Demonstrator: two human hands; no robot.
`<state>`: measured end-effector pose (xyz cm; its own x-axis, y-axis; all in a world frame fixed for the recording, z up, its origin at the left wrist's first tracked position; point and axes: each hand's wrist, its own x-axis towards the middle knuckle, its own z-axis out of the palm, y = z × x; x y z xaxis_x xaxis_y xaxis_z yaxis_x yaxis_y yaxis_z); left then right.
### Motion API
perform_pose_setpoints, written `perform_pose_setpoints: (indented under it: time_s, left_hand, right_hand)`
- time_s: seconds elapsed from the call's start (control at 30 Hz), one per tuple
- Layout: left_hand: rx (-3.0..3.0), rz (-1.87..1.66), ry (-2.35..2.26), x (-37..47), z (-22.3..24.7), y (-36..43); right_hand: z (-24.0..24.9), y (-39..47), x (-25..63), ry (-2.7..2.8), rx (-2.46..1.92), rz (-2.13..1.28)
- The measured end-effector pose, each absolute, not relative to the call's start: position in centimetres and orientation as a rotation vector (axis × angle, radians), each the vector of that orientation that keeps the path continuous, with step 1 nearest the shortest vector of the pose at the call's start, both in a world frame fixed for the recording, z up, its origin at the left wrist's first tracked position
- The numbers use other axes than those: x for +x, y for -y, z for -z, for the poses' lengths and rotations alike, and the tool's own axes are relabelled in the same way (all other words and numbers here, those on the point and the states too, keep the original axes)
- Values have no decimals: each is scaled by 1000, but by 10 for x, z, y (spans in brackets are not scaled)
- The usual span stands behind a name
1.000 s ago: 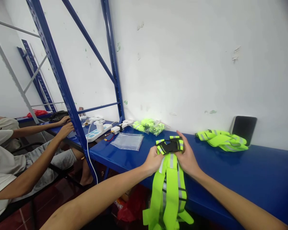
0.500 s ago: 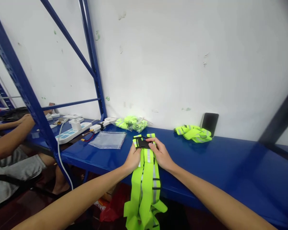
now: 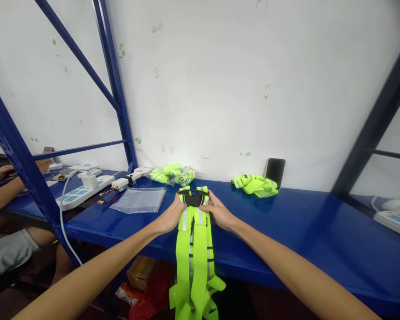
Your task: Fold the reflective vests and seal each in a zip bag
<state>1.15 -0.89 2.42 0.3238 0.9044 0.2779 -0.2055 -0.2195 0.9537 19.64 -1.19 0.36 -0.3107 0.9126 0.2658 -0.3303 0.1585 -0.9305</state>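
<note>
Long neon-yellow reflective straps (image 3: 200, 249) hang down over the front edge of the blue table. At their top sits a black buckle (image 3: 192, 198). My left hand (image 3: 172, 214) is closed on the straps at the buckle's left side. On the right side, my right hand (image 3: 219, 210) grips them, its thumb by the buckle's lower right edge. Behind, a folded neon strap bundle (image 3: 256, 186) lies on the table near the wall, and bagged neon straps (image 3: 173, 174) are at the back left.
A clear plastic bag (image 3: 139, 200) lies flat on the blue table (image 3: 306, 226). A phone (image 3: 275, 171) leans on the wall. Power strips (image 3: 83, 192), cables and a blue rack post (image 3: 26, 164) stand left. Another person's arm (image 3: 6, 195) shows at far left.
The view has turned to the right. My right fingers have moved off the buckle's face to its right side, and the straps hang straighter.
</note>
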Motion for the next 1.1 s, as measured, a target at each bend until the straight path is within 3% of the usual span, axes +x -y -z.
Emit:
perform_pose_setpoints:
  time_s: [0.3, 0.6, 1.1]
  left_hand:
    - [1322, -1141, -772, 15, -15, 4]
    - [1401, -1202, -700, 20, -21, 9]
    - [970, -878, -513, 20, -26, 16]
  right_hand:
    - [-9, 13, 193, 1282, -783, -1514]
    - [-19, 16, 198, 1049, -584, -1597]
    - [-4, 8, 198, 1378, -680, -1022]
